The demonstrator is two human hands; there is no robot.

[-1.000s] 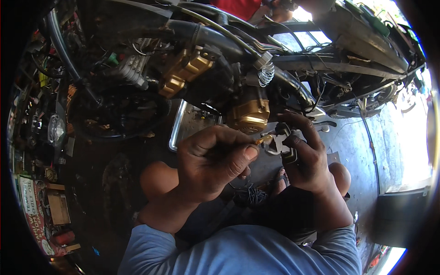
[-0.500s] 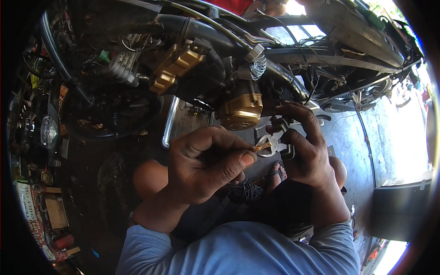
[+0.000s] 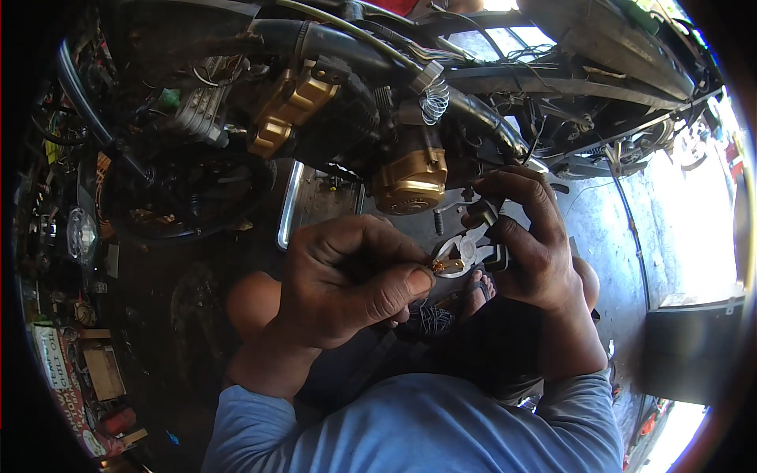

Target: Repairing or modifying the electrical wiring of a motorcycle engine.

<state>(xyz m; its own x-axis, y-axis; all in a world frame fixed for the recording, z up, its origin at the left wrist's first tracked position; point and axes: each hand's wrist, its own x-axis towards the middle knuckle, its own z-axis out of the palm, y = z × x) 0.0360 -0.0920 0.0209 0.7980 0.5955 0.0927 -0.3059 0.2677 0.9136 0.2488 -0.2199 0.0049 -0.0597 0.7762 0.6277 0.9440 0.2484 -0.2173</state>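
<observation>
Since a second ago, when it slanted upward at the tips of the pliers' jaws, the small brass terminal [image 3: 451, 266] has levelled out, and it now shows between those jaws, which look parted around it. From the head camera, the left hand [image 3: 355, 284] has thumb and forefinger pinched together on the terminal's tail, where copper strands [image 3: 438, 267] poke out beside the thumb. Right hand [image 3: 532, 248] fingers are wrapped loosely about the handles of the pliers [image 3: 468, 247], which stand spread; whether the metal touches the terminal I cannot tell. Both hands work above the floor [image 3: 599, 229], just in front of a motorbike's gold engine cover [image 3: 410, 183]. Further left sits another gold part [image 3: 292, 110], and a coil of wire [image 3: 434, 104] hangs above the cover. On the floor, beneath the engine, stands a metal tray [image 3: 289, 217], its left edge in plain view and its near edge hidden by the left hand; small dark pieces lie toward its far end. Below the pliers are a sandalled foot [image 3: 477, 296] and a tangle of black wire [image 3: 431, 318]. A dark box [image 3: 686, 355] stands by the floor's right edge.
</observation>
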